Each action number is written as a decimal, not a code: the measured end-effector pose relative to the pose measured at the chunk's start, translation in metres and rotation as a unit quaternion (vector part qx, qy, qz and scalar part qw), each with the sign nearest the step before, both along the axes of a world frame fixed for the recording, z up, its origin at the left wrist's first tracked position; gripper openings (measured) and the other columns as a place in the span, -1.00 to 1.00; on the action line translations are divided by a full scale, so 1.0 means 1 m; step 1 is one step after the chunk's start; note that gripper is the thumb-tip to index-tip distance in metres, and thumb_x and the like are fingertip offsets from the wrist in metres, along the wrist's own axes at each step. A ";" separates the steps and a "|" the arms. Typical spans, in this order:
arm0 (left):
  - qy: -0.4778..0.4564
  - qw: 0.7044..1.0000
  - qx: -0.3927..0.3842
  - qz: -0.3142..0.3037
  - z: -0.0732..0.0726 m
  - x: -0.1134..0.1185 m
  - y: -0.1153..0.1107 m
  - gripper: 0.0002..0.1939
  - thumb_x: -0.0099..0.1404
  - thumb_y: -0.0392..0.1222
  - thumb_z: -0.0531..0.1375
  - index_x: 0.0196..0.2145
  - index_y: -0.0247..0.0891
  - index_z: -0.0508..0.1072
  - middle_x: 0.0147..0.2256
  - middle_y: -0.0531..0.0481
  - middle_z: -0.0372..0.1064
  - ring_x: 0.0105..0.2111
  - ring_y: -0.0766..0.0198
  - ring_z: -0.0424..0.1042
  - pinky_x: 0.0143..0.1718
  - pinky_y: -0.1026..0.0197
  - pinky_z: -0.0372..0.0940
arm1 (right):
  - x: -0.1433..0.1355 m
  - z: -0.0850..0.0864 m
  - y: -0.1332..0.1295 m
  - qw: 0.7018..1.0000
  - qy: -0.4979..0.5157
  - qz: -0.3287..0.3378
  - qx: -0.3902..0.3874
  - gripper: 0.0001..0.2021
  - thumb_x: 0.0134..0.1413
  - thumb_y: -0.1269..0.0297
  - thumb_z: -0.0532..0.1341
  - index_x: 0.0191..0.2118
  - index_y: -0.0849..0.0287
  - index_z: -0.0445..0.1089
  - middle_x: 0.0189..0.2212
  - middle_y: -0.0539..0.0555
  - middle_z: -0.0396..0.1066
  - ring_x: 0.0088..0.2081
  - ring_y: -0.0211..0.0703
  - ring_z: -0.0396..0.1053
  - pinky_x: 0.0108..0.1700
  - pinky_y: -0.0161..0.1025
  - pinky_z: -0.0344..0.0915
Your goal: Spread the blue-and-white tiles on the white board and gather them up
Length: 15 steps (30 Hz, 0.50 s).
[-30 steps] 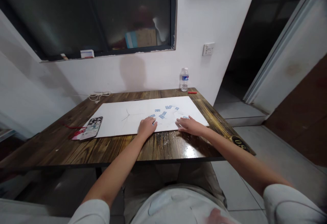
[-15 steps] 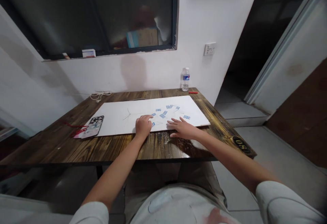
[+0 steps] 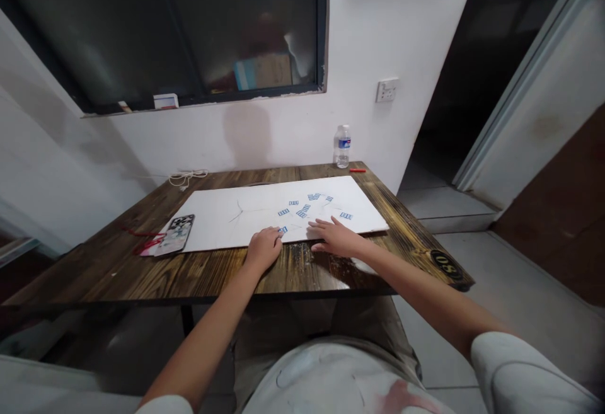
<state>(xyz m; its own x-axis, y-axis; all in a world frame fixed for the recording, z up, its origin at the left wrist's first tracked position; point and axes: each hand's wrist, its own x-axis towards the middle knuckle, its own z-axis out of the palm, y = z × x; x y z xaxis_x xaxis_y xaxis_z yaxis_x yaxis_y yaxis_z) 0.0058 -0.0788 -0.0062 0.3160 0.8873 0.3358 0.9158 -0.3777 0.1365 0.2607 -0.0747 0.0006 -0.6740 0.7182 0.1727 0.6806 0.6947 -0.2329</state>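
My left hand (image 3: 265,249) rests at the near edge of a white board (image 3: 208,222), its fingers curled together. Its fingertips come up to a small blue-and-white piece (image 3: 282,230); whether they grip anything is hidden. To the right, my right hand (image 3: 336,237) lies palm down on the same edge, fingers spread, holding nothing. Several more blue-and-white striped pieces are scattered over the board's right half, among them one near the middle (image 3: 293,203) and one at the far right (image 3: 346,216). Thin dark lines are drawn on the board, including a branching mark (image 3: 240,210) at left.
A phone in a patterned case (image 3: 176,235) with a red cord overlaps the board's left end. Behind the board are a white cable (image 3: 186,178), a water bottle (image 3: 343,147) and a red pen (image 3: 358,171). A round number plaque (image 3: 445,264) sits at the wooden table's (image 3: 212,275) right corner.
My left hand has drawn back slightly toward me, uncovering more of the board and the piece by its fingertips. My right hand has shifted barely to the left, still spread. The pieces look unmoved.
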 end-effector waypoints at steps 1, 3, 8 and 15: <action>0.000 1.000 0.000 -0.001 0.000 0.000 0.001 -0.67 0.26 -0.29 0.04 -0.14 -0.18 0.54 0.01 -0.05 0.44 0.05 0.14 0.35 0.11 0.05 0.21 | -0.007 0.001 0.003 1.000 0.005 0.008 0.000 -0.38 0.20 -0.12 0.04 0.29 0.08 0.07 0.28 0.24 0.05 0.31 0.11 -0.07 0.26 0.24 -0.17; 0.001 1.000 0.004 -0.002 -0.001 -0.002 0.002 -0.67 0.24 -0.31 0.05 -0.14 -0.16 0.54 0.01 -0.05 0.43 0.05 0.14 0.35 0.11 0.06 0.21 | -0.024 0.003 0.010 0.999 0.008 0.040 0.000 -0.36 0.21 -0.12 0.03 0.31 0.08 0.03 0.28 0.23 0.04 0.32 0.08 -0.09 0.27 0.20 -0.17; 0.015 1.000 0.014 0.003 -0.002 -0.006 0.004 -0.67 0.21 -0.32 0.07 -0.16 -0.13 0.55 0.01 -0.06 0.42 0.05 0.09 0.33 0.07 0.01 0.22 | -0.062 0.003 0.032 0.994 -0.025 0.103 0.002 -0.39 0.25 -0.03 0.04 0.30 0.15 -0.01 0.26 0.25 0.09 0.32 0.04 -0.10 0.27 0.22 -0.23; 0.016 1.000 0.012 0.003 -0.002 -0.006 0.001 -0.65 0.23 -0.31 0.07 -0.10 -0.12 0.53 0.04 -0.07 0.39 0.08 0.06 0.30 0.07 -0.02 0.21 | -0.072 0.002 0.053 0.994 -0.068 0.088 0.022 -0.41 0.25 -0.02 0.05 0.28 0.17 0.03 0.19 0.27 0.21 0.30 0.06 -0.04 0.26 0.26 -0.20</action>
